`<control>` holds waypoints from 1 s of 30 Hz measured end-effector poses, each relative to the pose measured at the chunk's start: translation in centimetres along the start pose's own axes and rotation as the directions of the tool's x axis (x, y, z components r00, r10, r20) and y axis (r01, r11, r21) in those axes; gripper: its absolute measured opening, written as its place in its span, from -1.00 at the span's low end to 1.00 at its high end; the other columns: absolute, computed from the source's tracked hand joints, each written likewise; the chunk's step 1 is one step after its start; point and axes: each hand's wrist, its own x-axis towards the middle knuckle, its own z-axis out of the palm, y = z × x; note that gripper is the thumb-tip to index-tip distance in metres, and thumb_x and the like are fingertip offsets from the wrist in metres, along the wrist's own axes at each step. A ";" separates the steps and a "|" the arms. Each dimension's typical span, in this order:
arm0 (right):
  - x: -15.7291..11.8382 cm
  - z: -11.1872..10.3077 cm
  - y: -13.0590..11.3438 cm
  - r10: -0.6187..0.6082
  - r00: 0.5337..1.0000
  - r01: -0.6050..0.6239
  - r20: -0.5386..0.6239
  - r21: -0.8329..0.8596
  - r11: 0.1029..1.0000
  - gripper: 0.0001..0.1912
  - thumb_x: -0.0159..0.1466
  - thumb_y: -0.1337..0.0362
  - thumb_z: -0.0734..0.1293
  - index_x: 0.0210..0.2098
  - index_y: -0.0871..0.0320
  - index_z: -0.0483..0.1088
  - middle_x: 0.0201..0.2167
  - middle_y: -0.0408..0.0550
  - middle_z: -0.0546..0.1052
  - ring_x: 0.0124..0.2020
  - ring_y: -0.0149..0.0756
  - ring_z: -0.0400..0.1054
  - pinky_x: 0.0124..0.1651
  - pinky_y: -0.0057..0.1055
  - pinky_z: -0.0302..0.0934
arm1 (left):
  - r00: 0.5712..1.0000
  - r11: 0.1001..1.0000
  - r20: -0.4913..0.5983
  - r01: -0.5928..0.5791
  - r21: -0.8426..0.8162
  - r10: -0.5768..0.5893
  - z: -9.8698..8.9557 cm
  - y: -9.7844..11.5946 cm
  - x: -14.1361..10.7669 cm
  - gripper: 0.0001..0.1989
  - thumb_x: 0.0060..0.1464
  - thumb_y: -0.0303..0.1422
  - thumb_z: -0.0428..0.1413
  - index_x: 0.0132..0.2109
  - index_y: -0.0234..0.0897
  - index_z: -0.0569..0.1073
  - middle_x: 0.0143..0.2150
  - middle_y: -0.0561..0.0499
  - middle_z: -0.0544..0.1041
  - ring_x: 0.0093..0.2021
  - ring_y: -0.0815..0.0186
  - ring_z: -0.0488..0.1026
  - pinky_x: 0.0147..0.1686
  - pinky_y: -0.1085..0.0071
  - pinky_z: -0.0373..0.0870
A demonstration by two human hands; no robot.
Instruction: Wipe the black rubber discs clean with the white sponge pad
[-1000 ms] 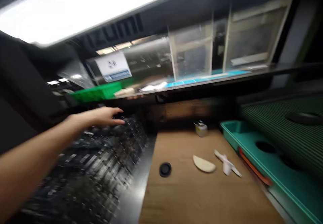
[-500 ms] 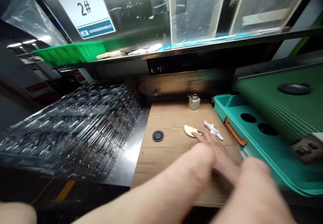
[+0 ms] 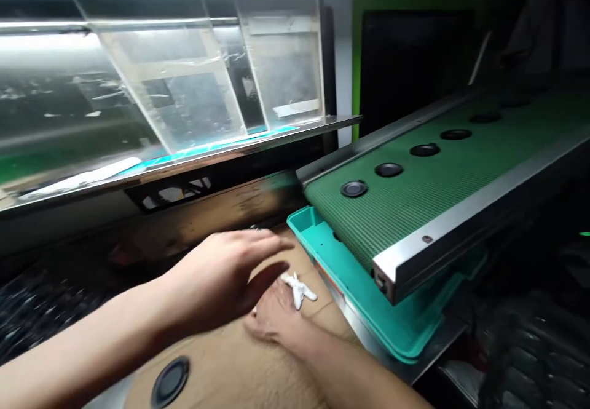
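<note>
My left hand (image 3: 246, 264) is raised over the cardboard, its fingers stretched forward, with the thumb apart and nothing held. Below and behind it, my right hand (image 3: 276, 313) rests low at the cardboard sheet (image 3: 239, 366); its fingertips are largely covered by my left hand, so its grip is hidden. A small pale edge shows by the right thumb, too little to identify. Beside the right hand lies a crumpled white cloth or glove (image 3: 299, 289). A round black part with a raised rim (image 3: 170, 381) lies on the cardboard at the lower left.
A green conveyor belt (image 3: 369, 224) on the right carries a row of several round black parts (image 3: 354, 189). A teal tray (image 3: 401, 335) sits beneath its end. A metal shelf (image 3: 230, 150) runs across the back. Shiny clear plastic trays (image 3: 32, 310) stand at left.
The view has swung right, showing more of the belt. My left hand has lifted and reaches toward the belt side. The pale half-round pad seen under my fingers earlier is now mostly hidden.
</note>
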 end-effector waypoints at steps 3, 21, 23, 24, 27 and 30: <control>0.3 0.3 0.4 -0.010 1.000 0.011 -0.025 0.031 0.999 -0.54 0.04 0.06 0.29 -0.12 0.19 0.32 -0.16 0.13 0.41 -0.14 -0.01 0.27 -0.04 -0.07 0.17 | 0.913 0.920 -0.114 -0.390 0.047 0.392 1.8 6.3 9.5 -0.52 0.21 -0.02 -0.15 0.12 -0.09 0.42 0.11 -0.03 0.44 0.11 0.11 0.37 0.14 0.20 0.26; 0.8 0.3 1.1 -0.009 1.000 0.010 -0.009 0.051 0.999 -0.48 0.00 0.04 0.30 -0.11 0.21 0.35 -0.20 0.14 0.44 -0.17 0.01 0.30 -0.03 -0.02 0.19 | 0.984 0.442 -0.174 -0.174 -0.880 0.040 6.0 5.3 12.7 -0.70 0.10 -0.14 0.13 -0.23 -0.23 0.23 -0.18 -0.10 0.54 -0.28 0.20 0.54 -0.35 0.27 0.49; 0.8 0.1 1.1 -0.022 1.000 0.021 0.009 0.056 0.998 -0.50 0.01 0.06 0.30 -0.11 0.20 0.36 -0.19 0.13 0.44 -0.16 0.01 0.31 -0.04 -0.04 0.19 | 0.984 0.269 -0.135 -0.100 -0.958 -0.116 7.7 1.3 7.4 -0.71 0.06 -0.23 0.21 -0.23 -0.28 0.27 -0.10 -0.14 0.53 -0.22 0.20 0.54 -0.30 0.31 0.50; 0.7 0.0 1.1 -0.030 0.999 0.029 0.024 0.058 0.998 -0.53 0.03 0.07 0.30 -0.12 0.19 0.37 -0.19 0.12 0.45 -0.17 0.01 0.32 -0.07 -0.06 0.20 | 0.973 0.211 -0.107 -0.062 -0.976 -0.206 8.9 -0.8 4.8 -0.71 0.03 -0.28 0.24 -0.21 -0.30 0.31 -0.09 -0.16 0.53 -0.21 0.22 0.54 -0.32 0.39 0.49; 0.4 -0.2 1.2 -0.032 0.999 0.032 -0.006 0.082 0.996 -0.61 0.11 0.06 0.27 -0.13 0.12 0.39 -0.22 0.05 0.45 -0.17 -0.04 0.33 -0.10 -0.14 0.20 | 0.891 0.022 -0.009 0.002 -1.000 -0.454 13.1 -6.3 -1.4 -0.68 -0.03 -0.42 0.27 -0.12 -0.35 0.38 -0.11 -0.16 0.54 -0.26 0.26 0.54 -0.34 0.44 0.49; 0.2 -0.2 1.5 0.031 0.993 -0.021 -0.116 0.084 0.996 -0.54 0.17 0.09 0.26 0.04 0.09 0.33 -0.18 0.04 0.42 -0.14 -0.07 0.31 -0.09 -0.17 0.18 | 0.803 -0.137 0.018 -0.080 -0.987 -0.595 16.7 -9.8 -4.5 -0.54 -0.01 -0.54 0.22 0.05 -0.26 0.33 -0.07 -0.16 0.53 -0.22 0.23 0.56 -0.23 0.32 0.53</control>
